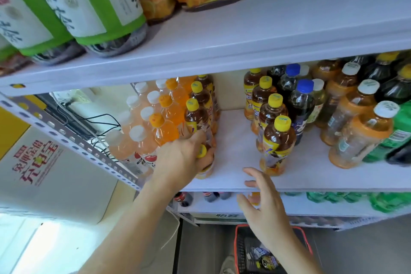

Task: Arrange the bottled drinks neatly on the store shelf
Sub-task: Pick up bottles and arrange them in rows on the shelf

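My left hand (184,158) grips a yellow-capped iced tea bottle (205,162) at the front of a left row of the same bottles (196,115) on the white middle shelf (235,140). My right hand (262,204) hovers open in front of the shelf edge, fingers spread, just below another row of yellow-capped tea bottles (277,140). A bare strip of shelf lies between the two tea rows. Orange-capped bottles (165,127) and white-capped pink bottles (138,140) stand left of my left hand.
Blue-capped dark bottles (300,104), orange-banded white-capped bottles (360,135) and green bottles (398,135) fill the shelf's right side. Large bottles stand on the upper shelf (244,38). A red basket (242,249) sits on the floor below. A white box (55,171) and cables are at left.
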`<state>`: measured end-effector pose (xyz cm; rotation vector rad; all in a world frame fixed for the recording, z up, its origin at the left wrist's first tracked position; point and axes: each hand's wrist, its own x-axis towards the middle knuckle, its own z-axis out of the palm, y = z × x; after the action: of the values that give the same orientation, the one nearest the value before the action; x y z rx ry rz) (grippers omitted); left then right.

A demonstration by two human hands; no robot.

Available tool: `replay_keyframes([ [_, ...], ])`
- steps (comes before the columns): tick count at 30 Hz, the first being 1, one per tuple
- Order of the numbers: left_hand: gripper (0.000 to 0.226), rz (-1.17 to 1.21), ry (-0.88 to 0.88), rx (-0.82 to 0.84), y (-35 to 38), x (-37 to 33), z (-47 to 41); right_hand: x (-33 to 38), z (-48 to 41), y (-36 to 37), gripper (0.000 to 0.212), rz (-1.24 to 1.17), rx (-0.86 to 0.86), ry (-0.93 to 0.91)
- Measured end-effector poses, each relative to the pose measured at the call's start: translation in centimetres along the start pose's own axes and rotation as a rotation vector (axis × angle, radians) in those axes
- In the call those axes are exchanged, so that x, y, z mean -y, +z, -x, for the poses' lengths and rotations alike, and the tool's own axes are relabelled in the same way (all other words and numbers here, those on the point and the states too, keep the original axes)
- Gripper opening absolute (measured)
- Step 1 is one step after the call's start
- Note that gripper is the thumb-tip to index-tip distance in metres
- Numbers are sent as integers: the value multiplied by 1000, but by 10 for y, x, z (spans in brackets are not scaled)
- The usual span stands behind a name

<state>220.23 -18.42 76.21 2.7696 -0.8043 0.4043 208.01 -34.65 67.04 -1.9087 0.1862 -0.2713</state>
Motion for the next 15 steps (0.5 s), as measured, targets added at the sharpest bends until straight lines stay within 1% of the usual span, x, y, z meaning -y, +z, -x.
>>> replay_keyframes([
  [2,26,84,-62,-53,-5,-1,5,1,-6,7,54,-163,95,184],
  [4,29,278,-201,-139,-14,2,3,4,-12,4,55,-364,213,373],
  [6,29,554,-345,-204,-23,6,-2,7,-13,-4,58,-715,313,511],
  [7,27,698,-404,-223,-27,6,-6,9,-12,-9,60,-882,325,532],
  [8,25,810,-445,-236,-31,7,-10,13,-12,-14,62,-967,302,511],
  [10,25,923,-440,-241,-36,7,-14,26,-12,-20,65,-942,180,470],
  [11,26,976,-414,-209,-37,7,-14,31,-12,-21,62,-921,108,484],
  [13,21,1106,-337,-85,-38,9,-16,36,-12,-20,57,-964,7,586],
  [15,20,1123,-222,39,-38,15,-20,40,-9,-20,52,-1023,8,676],
])
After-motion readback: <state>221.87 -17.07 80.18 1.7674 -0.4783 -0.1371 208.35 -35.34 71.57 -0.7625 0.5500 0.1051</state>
